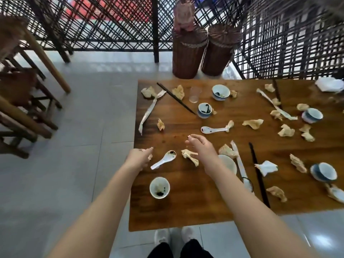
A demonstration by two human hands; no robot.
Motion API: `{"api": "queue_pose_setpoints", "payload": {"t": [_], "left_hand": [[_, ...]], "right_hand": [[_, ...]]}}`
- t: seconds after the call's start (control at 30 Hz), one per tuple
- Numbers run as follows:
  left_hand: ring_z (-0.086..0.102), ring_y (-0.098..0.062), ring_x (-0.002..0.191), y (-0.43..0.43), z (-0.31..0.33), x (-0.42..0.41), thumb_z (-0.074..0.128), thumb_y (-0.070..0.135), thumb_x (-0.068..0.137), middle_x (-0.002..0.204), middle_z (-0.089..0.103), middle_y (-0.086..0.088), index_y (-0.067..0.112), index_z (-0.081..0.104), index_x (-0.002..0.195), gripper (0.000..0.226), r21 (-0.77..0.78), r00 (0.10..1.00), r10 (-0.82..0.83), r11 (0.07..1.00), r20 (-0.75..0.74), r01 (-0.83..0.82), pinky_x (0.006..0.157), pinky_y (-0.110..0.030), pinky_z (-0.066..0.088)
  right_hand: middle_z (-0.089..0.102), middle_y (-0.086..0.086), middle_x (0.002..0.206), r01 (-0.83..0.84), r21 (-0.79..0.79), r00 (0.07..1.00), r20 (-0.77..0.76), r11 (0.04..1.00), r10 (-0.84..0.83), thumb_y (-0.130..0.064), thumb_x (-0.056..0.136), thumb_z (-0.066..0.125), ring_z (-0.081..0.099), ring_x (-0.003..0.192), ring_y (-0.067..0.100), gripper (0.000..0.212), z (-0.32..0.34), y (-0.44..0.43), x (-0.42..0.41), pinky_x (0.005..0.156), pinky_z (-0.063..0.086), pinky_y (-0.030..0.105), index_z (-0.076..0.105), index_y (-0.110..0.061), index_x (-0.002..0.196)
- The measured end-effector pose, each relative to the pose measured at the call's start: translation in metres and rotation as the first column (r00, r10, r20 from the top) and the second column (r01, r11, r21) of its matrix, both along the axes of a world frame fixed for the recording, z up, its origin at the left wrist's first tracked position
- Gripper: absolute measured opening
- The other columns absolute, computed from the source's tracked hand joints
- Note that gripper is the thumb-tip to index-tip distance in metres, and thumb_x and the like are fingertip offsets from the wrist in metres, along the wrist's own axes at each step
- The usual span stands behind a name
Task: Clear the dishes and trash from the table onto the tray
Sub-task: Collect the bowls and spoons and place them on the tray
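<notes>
At the near edge of the wooden counter (186,211), closer than both grips and just behind the left one, a white cup (159,188) stands upright with dark dregs in its bottom.

The left grip (140,157) hovers low over the counter's left edge. Its fingers are curled down round a tissue wad (150,156) that peeks out beneath them. Just right of it, between the two grips, a white spoon (162,162) lies with a dark smear in its bowl and its handle pointing back toward the person.

The right grip (200,147) is raised above the counter with its fingers loosely bent and pointing left. A tiny pale scrap (189,135) sits at the fingertips; whether it is pinched cannot be told. Directly below this grip lies a crumpled napkin (189,156). Under the right forearm sits a shallow dish (229,163), with a paper sleeve (241,164) and dark chopsticks (258,174) further right.

Beyond the right grip a second spoon (214,129) lies flat, its handle touching a tissue scrap. Further off stand a small blue-and-white cup (204,110), a larger bowl (221,92), and a clear glass (194,94), with another pair of chopsticks (176,98) slanting beside them. Beyond the left grip a long twisted wrapper (149,112) lies over the counter's left edge. More crumpled tissues and cups lie scattered well to the right of both grips.

Behind the counter stand two wicker cylinders (188,53) against a dark lattice screen (111,21).
</notes>
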State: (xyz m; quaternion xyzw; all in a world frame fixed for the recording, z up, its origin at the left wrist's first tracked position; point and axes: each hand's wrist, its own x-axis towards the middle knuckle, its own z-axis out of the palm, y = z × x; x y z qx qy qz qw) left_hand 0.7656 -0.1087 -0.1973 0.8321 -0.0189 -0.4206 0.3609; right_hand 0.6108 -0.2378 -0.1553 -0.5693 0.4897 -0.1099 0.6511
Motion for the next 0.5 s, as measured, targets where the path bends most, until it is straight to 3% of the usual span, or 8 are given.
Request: {"api": "queue_pose_setpoints", "payload": {"t": [0.1,0.27,0.4,0.5], "left_hand": [[0.063,-0.027,0.097,-0.002,-0.021,0.004,0.058,0.048,0.09,0.1,0.065,-0.01,0.013,0.054,0.085,0.035,0.102,0.993,-0.114,0.988,-0.017,0.115,0.084,-0.037,0.051],[0.065,-0.019,0.088,-0.008,-0.046,0.009,0.064,0.047,0.086,0.096,0.067,-0.008,0.004,0.059,0.107,0.048,0.188,0.964,-0.257,0.946,-0.066,0.265,0.075,-0.031,0.053],[0.064,-0.012,0.077,-0.016,-0.051,0.007,0.07,0.039,0.085,0.088,0.065,-0.003,0.004,0.056,0.105,0.042,0.206,0.954,-0.271,0.934,-0.128,0.293,0.067,-0.026,0.052],[0.057,-0.007,0.07,-0.023,-0.048,0.01,0.071,0.03,0.085,0.089,0.067,-0.001,0.005,0.067,0.107,0.034,0.215,0.939,-0.279,0.923,-0.2,0.32,0.057,-0.021,0.045]], "right_hand": [[0.065,-0.007,0.105,-0.011,0.038,0.999,-0.037,0.999,0.012,-0.035,0.094,0.054,0.06,0.1,0.01,0.022,-0.015,-0.002,0.006,0.085,0.051,0.029,0.055,-0.025,0.114],[0.065,-0.009,0.102,-0.015,0.072,0.995,-0.101,0.997,0.022,-0.035,0.096,0.053,0.06,0.1,0.01,0.015,-0.036,-0.005,0.01,0.095,0.05,0.036,0.056,-0.027,0.108],[0.066,-0.007,0.103,-0.012,0.096,0.991,-0.132,0.995,0.025,-0.036,0.096,0.052,0.061,0.1,0.01,0.007,-0.044,-0.007,0.011,0.095,0.05,0.039,0.057,-0.032,0.095],[0.067,-0.004,0.104,0.023,0.112,0.99,-0.139,0.993,-0.007,-0.036,0.095,0.053,0.062,0.099,0.012,0.008,-0.045,-0.014,0.013,0.094,0.051,0.038,0.058,-0.031,0.093]]}}
